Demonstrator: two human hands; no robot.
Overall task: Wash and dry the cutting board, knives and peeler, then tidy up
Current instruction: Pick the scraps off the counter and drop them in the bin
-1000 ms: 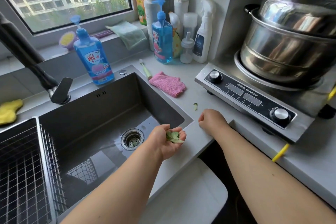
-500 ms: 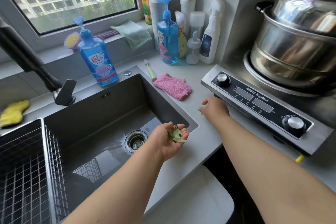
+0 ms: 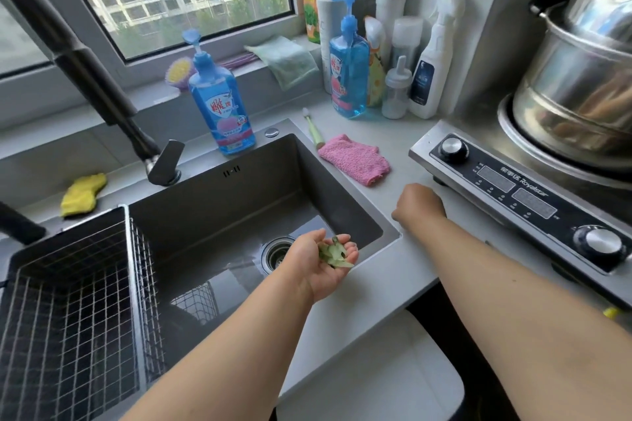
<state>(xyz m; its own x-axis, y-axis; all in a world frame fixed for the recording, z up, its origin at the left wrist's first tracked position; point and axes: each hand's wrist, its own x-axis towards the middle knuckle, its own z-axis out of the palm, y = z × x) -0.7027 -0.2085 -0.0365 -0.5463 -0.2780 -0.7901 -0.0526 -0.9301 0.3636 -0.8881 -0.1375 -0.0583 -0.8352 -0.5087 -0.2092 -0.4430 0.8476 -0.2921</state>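
My left hand (image 3: 318, 270) is cupped palm up over the right edge of the sink (image 3: 239, 188), holding a small pile of green peels (image 3: 333, 253). Just beyond it lies the round drain (image 3: 277, 253). My right hand (image 3: 419, 203) rests knuckles up on the grey counter (image 3: 403, 284), between the sink's corner and the induction cooker (image 3: 513, 188). Its fingers curl under, so the fingertips are hidden. No cutting board, knife or peeler is in view.
A wire basket (image 3: 68, 301) fills the sink's left part. A pink cloth (image 3: 355, 161) and green brush (image 3: 313, 130) lie behind the sink. Soap bottles (image 3: 222, 106) stand along the back. A steel pot (image 3: 581, 89) sits on the cooker. The black faucet (image 3: 102, 85) is at left.
My right hand slid forward across the counter, over the spot where a small green scrap lay; that scrap is no longer visible. My left hand stayed cupped with the peels.
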